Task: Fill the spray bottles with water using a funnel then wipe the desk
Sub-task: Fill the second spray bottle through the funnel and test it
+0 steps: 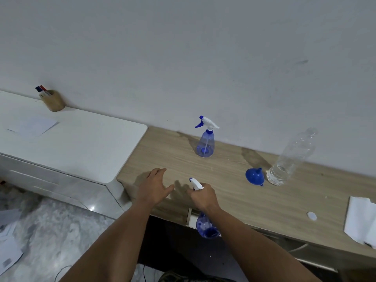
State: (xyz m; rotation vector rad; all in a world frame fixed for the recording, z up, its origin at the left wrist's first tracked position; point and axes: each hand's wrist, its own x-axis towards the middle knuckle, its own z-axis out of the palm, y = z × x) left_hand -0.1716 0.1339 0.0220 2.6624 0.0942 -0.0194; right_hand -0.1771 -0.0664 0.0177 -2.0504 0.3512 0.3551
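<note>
Blue spray bottle (205,224) hangs past counter (234,192) front edge, right hand (203,197) fingers clamped round trigger head, likely bringing it up for uncapping. Left hand (153,187) fingers spread, empty. Second spray bottle (205,139), funnel (254,176), water bottle (289,159) staged near wall.

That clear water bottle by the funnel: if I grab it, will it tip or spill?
The clear water bottle looks thin-walled, so it probably dents under a firm grip. It seems uncapped, with a white cap lying apart, so squeezing may spill. Water sits low, so it is likely fairly stable.
</note>
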